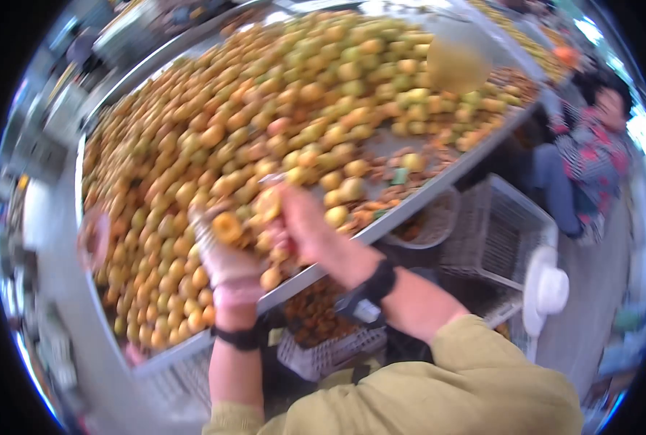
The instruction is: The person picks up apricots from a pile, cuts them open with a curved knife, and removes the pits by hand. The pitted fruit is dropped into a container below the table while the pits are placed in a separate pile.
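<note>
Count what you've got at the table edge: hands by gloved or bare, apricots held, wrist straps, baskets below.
Gloved left hand: 1
Bare right hand: 1
Apricots held: 2
Black wrist straps: 2
Baskets below the table: 3
Total: 9
Loose apricots on the table: too many to count.

Fruit [265, 109] is crowding nearly the whole tray [384, 141], leaving bare metal only by the near right rim, where scraps [439, 156] are lying. Crates [493, 232] are filling the room below the rim. A seated person [591, 152] is blocking the right aisle.
</note>
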The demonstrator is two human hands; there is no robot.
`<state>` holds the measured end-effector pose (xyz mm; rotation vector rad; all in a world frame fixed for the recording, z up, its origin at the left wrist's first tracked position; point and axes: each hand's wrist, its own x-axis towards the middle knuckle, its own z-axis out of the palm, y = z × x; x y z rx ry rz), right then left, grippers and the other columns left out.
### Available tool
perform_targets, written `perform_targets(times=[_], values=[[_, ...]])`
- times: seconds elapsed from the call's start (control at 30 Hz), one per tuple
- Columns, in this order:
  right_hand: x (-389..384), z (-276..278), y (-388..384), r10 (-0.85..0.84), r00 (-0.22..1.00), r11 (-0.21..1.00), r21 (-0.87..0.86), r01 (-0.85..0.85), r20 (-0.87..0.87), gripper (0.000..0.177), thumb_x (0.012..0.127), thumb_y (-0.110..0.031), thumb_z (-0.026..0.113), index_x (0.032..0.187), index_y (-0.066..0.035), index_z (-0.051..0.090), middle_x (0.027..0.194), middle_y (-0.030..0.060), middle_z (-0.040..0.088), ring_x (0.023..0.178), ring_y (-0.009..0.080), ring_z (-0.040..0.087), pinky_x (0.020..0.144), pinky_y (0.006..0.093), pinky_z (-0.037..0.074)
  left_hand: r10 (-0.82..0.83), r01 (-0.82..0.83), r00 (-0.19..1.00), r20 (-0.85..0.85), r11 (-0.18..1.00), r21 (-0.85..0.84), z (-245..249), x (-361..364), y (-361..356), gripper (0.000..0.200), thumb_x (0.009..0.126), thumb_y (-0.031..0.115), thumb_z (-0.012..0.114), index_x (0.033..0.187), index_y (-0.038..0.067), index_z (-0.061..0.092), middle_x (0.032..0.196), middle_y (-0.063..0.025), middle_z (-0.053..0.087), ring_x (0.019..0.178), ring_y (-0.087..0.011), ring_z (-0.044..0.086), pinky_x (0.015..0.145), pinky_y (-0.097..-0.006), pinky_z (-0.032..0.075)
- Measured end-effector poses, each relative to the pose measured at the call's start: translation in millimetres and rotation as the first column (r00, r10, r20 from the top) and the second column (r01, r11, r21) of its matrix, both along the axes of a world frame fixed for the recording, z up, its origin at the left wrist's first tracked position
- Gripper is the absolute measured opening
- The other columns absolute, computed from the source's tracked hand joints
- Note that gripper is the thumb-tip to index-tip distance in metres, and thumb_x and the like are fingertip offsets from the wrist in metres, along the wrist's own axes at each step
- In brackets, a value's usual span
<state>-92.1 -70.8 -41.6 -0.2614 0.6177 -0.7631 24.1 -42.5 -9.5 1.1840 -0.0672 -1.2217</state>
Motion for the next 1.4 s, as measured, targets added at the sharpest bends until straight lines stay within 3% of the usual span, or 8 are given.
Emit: perform_targets(times=[0.07,0.27,0.43,0.73,0.83,0.93,1.13,1.4], values=[[-8.3,7.4,0.2,-0.048,0.997,0.971,-0.230,0.061,0.063,0.039,0.092,-0.050,0.049,0.087,-0.012,0.053,0.063,-0.0015,0.046,0.046,0.0062,0.041,0.041,0.0206,0.032,-0.219,0.156,0.926,-0.306,0.964,-0.216,-34.1,28.0,-3.8,0.053,0.086,0.062,0.051,0.087,0.010,0.058,0.068,-0.0031,0.055,0.057,-0.0162,0.051,0.051,-0.0286,0.042],[-11.6,23.4,-3.6,-0.068,0.980,0.925,-0.381,-0.010,-0.189,0.028,0.089,-0.027,0.060,0.108,-0.007,0.052,0.078,0.0022,0.055,0.055,0.0073,0.047,0.044,0.0203,0.035,-0.260,0.199,0.943,-0.209,0.942,-0.271,-5.1,17.0,2.4,0.043,0.090,0.048,0.057,0.093,0.006,0.056,0.074,-0.0037,0.053,0.063,-0.0141,0.053,0.049,-0.0230,0.040],[-11.3,30.6,-3.5,-0.168,0.943,0.897,-0.441,0.025,-0.287,0.031,0.089,-0.020,0.062,0.115,-0.006,0.056,0.086,0.0021,0.061,0.063,0.0059,0.055,0.045,0.0174,0.039,-0.333,0.224,0.809,-0.484,0.936,-0.271,-23.4,25.1,-1.2,0.024,0.092,0.029,0.057,0.097,0.006,0.056,0.083,-0.0049,0.059,0.071,-0.0156,0.059,0.053,-0.0233,0.045],[-18.1,24.6,-4.3,-0.172,0.883,0.836,-0.539,-0.103,-0.437,0.025,0.089,-0.023,0.066,0.107,-0.006,0.065,0.078,-0.0039,0.062,0.053,-0.0001,0.042,0.046,0.0151,0.031,-0.550,0.502,0.823,-0.144,0.822,-0.269,-14.8,13.7,9.4,0.040,0.095,0.037,0.052,0.116,0.004,0.057,0.104,-0.0061,0.061,0.093,-0.0151,0.062,0.076,-0.0302,0.051],[-18.0,28.3,-2.9,-0.250,0.813,0.737,-0.648,-0.192,-0.526,0.024,0.087,-0.022,0.069,0.101,-0.003,0.066,0.078,-0.0041,0.060,0.064,0.0029,0.049,0.056,0.0177,0.039,-0.514,0.631,0.765,0.389,0.719,-0.291,-29.9,13.8,6.6,0.044,0.093,0.044,0.054,0.117,0.007,0.055,0.096,-0.0034,0.061,0.076,-0.0144,0.062,0.066,-0.0279,0.053],[-20.0,0.3,-15.4,-0.427,0.742,0.482,-0.825,-0.296,-0.516,0.023,0.088,-0.021,0.068,0.097,-0.001,0.064,0.081,-0.0015,0.059,0.070,0.0042,0.049,0.061,0.0191,0.041,-0.608,0.605,0.792,0.051,0.772,-0.192,-12.4,10.6,12.6,0.043,0.093,0.044,0.054,0.113,0.007,0.057,0.091,-0.0024,0.061,0.073,-0.0127,0.061,0.061,-0.0254,0.051],[-23.7,16.4,-25.7,-0.645,0.750,0.657,-0.608,0.445,-0.149,0.021,0.092,-0.026,0.062,0.091,-0.005,0.060,0.056,-0.0032,0.047,0.049,0.0080,0.046,0.046,0.0208,0.035,-0.492,0.410,0.827,-0.273,0.859,-0.306,-18.2,6.0,6.3,0.030,0.094,0.036,0.053,0.107,0.010,0.057,0.089,-0.0056,0.063,0.073,-0.0143,0.056,0.064,-0.0262,0.047],[-42.7,27.4,-29.0,-0.557,0.826,0.762,-0.343,0.549,0.086,0.026,0.094,-0.027,0.055,0.074,-0.013,0.048,0.052,-0.0046,0.034,0.043,0.0080,0.034,0.041,0.0233,0.026,-0.563,0.473,0.787,-0.254,0.814,-0.337,-18.1,-3.5,6.1,0.038,0.094,0.030,0.055,0.121,0.003,0.051,0.095,-0.0086,0.059,0.077,-0.0172,0.057,0.068,-0.0300,0.049]])
